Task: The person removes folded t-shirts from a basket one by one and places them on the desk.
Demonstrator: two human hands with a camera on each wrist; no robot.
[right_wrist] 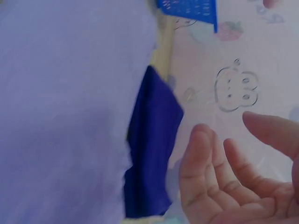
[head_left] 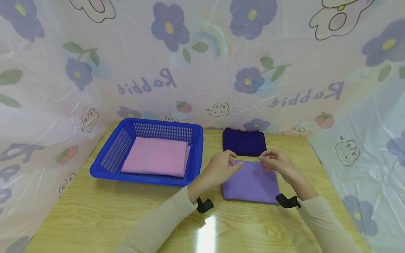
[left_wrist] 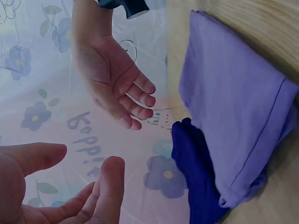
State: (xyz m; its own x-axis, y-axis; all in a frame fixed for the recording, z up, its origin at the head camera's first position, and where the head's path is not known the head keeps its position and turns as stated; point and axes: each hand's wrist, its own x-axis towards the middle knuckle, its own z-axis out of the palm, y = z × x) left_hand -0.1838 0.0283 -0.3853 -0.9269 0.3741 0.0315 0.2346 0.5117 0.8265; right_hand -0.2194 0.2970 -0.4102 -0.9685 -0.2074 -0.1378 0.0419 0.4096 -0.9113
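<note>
On the table, the blue basket is set toward the far left corner; the pink cloth inside is shown by the head view alone. The lilac cloth is laid nearer the right edge, the navy cloth by the far edge. The left hand and right hand are held over the lilac cloth, fingers loosely bent; by the wrist views, gaps from thumb to fingertips are revealed, nothing gripped

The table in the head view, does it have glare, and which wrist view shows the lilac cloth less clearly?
Head view: white glare on the table, bottom centre; right wrist view: lilac cloth soft, little detail; left wrist view: its seam-like line shows.
</note>
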